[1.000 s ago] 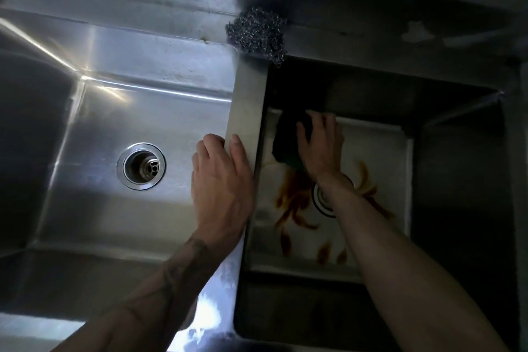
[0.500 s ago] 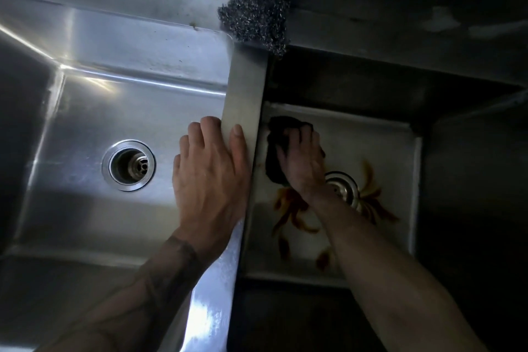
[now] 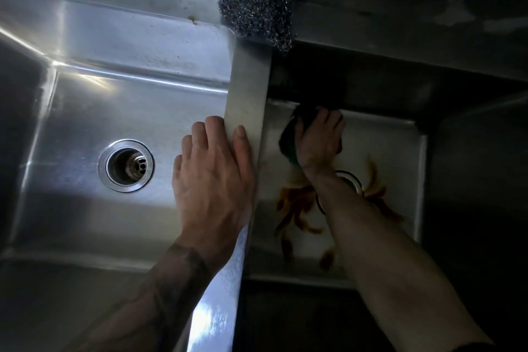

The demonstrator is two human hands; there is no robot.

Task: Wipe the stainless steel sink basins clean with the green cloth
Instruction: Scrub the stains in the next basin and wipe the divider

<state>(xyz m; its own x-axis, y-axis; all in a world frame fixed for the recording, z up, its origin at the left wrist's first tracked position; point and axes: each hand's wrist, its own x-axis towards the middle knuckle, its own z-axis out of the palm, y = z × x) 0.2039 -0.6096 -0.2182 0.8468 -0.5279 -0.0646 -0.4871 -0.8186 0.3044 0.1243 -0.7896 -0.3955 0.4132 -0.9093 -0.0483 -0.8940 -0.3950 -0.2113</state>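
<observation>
Double steel sink seen from above, w/ a flat divider strip btwn the two basins. L hand lies flat on the near part of that strip, fingers straight and slightly spread. Its thumb is on top of the strip, the other fingers go over the strip's left edge above the left basin, and it holds nothing. L forearm comes up from the bottom edge, tattooed near the wrist. R hand is down in the right basin, fingers curled over the green cloth, pressing it on the basin floor at the back-left corner, just beside the divider wall. Cloth looks nearly black in the dim light; green shows only along its near edge by the wrist. Its far end reaches the shadow where floor meets back wall. R forearm crosses the right drain, hiding most of it. Orange-brown streaks fan out on the floor around that drain, both sides of the arm, w/ a few spots nearer the front wall. Left basin is bright and reflective, left drain fully in view, apart from the L hand. A steel wool pad sits on the back ledge at the strip's far end, partly overhanging the right basin. Far right is very dark; detail there can't be made out.
</observation>
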